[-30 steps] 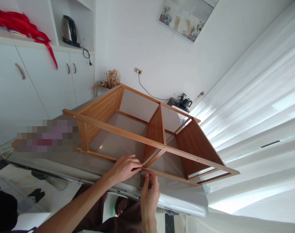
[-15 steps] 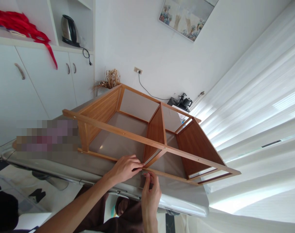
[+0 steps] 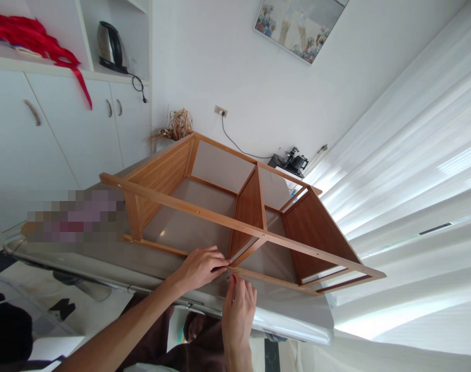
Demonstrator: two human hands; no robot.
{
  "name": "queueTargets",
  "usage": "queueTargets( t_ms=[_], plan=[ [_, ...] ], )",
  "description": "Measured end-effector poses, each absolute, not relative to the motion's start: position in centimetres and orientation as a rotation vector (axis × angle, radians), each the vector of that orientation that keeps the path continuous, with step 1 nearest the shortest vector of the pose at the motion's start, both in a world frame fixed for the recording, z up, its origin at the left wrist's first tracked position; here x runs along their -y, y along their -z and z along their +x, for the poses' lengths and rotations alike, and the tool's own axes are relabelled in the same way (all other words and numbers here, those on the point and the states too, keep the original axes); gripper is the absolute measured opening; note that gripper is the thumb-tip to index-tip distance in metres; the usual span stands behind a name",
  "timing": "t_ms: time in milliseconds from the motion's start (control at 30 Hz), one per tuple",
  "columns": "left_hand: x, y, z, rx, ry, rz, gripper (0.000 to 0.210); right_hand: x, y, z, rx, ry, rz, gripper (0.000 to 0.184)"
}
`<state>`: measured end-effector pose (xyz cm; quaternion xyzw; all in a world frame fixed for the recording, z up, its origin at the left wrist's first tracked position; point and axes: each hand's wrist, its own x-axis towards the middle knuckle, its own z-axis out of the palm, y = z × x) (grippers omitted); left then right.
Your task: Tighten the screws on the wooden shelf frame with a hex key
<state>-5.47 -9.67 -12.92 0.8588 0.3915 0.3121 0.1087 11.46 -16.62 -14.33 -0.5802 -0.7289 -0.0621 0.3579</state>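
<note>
A wooden shelf frame (image 3: 204, 214) lies on its side on the table, with panels at both ends and one across the middle. My left hand (image 3: 204, 266) reaches to its near lower rail where the middle crosspiece meets it, thumb and fingers closed on the wood there. Just right of and below it, my right hand (image 3: 239, 302) is closed around a thin metal tool that looks like a hex key (image 3: 234, 295). Its upper end is at the outer side of that rail, by the joint. My fingers hide most of the tool and the fastener, if any.
The grey table (image 3: 293, 312) has a rounded near edge close to my legs. A blurred-out patch (image 3: 76, 217) covers something at its left end. Behind are dried plants (image 3: 179, 125), a black coffee machine (image 3: 295, 161) and white cabinets (image 3: 73, 124); white curtains (image 3: 413, 170) hang at right.
My right hand has turned at the wrist and shifted slightly left, its fingers now extended further over the tool. My left hand and the wooden frame have stayed in place.
</note>
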Motion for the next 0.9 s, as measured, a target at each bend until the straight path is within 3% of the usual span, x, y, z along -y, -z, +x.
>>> queueTargets(
  t_ms=[600,900],
  plan=[
    [9.7,12.8,-5.5,-1.154,-0.915,2.502,0.026,16.4,13.5,11.7,2.021,0.268,-1.440,0.021],
    [9.7,12.9,-5.5,-1.150,-0.920,2.495,0.024,16.1,12.5,11.6,1.948,0.031,-1.525,0.028]
  ],
)
